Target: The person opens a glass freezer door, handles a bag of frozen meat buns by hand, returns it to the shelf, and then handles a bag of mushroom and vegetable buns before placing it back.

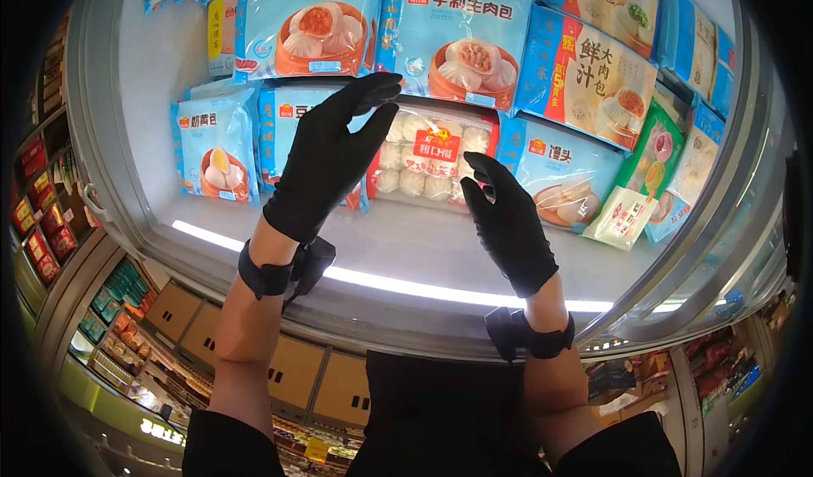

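Both hands wear black gloves and wrist straps over a chest freezer of frozen buns. My left hand [336, 153] has fingers and thumb apart, with nothing between them, over the left edge of a clear, red-edged bag of small buns [413, 172]. My right hand [508, 216], fingers curved and thumb apart, is empty at that bag's right edge. Just above the bag lies a blue bag of meat buns [457, 38]. A blue bag [286, 140] is partly hidden behind my left hand. Right of my right hand rests a blue bag of steamed buns [565, 172].
Further blue bun bags [219, 146] fill the left side. A beige and blue bag [591, 76] and a green package [654, 153] lie at the right. The freezer's metal rim [101, 127] curves round at the left, and a light strip [419, 286] runs along the near wall.
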The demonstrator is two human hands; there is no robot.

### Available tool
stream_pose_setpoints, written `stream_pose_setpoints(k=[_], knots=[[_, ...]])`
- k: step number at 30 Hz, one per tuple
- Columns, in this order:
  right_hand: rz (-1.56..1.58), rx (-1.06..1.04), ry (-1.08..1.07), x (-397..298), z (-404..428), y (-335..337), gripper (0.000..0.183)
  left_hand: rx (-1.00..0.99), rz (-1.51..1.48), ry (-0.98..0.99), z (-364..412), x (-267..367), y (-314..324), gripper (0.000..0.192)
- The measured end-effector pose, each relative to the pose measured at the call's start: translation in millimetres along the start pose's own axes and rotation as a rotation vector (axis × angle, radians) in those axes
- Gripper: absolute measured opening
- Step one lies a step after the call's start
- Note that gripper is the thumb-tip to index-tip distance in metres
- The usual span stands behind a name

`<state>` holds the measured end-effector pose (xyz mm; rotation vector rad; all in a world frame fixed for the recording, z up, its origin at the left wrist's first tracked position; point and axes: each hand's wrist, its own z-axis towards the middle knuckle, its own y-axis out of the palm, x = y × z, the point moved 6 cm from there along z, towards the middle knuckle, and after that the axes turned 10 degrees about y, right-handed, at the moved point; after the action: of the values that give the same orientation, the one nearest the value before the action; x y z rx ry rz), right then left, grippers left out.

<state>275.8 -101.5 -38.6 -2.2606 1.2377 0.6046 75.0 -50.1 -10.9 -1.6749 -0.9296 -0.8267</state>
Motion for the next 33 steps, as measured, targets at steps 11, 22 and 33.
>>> stream_pose_setpoints(k=[11,22,33], knots=[[-0.593,0.116,-0.457,8.8,95.4,75.4,0.052,0.130,-0.060,0.157,7.2,-10.6,-75.9,0.028],[-0.712,-0.153,-0.227,8.8,151.9,102.7,0.074,0.097,0.328,0.266,-13.8,-24.6,-91.3,0.024],[-0.427,-0.076,-0.373,-40.0,123.7,104.1,0.038,-0.072,0.472,0.294,-36.5,-32.3,-89.3,0.017]])
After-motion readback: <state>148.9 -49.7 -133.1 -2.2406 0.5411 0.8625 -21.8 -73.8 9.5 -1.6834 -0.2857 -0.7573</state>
